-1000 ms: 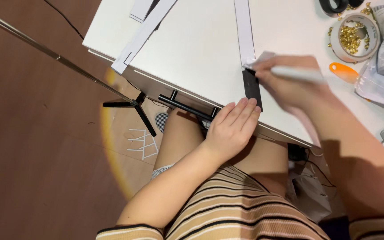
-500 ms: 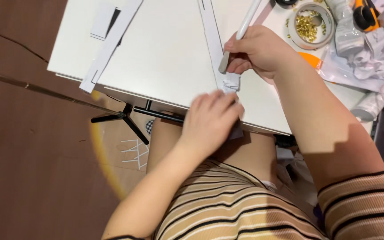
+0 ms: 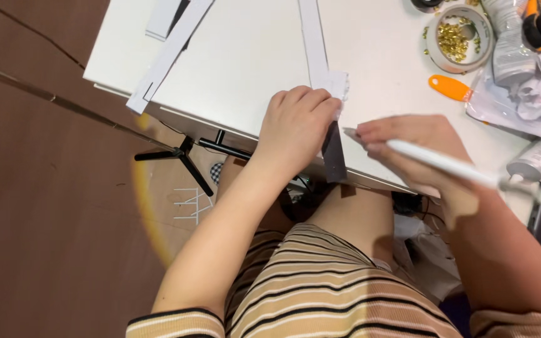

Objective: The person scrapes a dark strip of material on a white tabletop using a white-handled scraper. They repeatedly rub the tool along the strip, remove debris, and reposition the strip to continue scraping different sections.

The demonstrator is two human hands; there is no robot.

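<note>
My left hand point(image 3: 295, 125) presses flat on the near end of a long white paper strip point(image 3: 313, 44) lying on the white table point(image 3: 245, 56), where a dark strip point(image 3: 334, 156) sticks out over the table's front edge. My right hand point(image 3: 417, 147) holds a white pen-like tool point(image 3: 439, 161) just to the right, its tip pointing left towards the dark strip. The strip's folded white end point(image 3: 340, 81) shows beside my left fingers.
A round container of small brass pieces point(image 3: 455, 40) and an orange handle point(image 3: 449, 87) lie at the right. Crumpled plastic bags and a grey roll point(image 3: 515, 56) crowd the far right. More white strips point(image 3: 167, 56) lie at the left edge. A black stand point(image 3: 180, 156) is on the floor.
My left hand has moved up from the table's edge onto the strip. My right hand has dropped from the strip and turned the tool's tip leftward.
</note>
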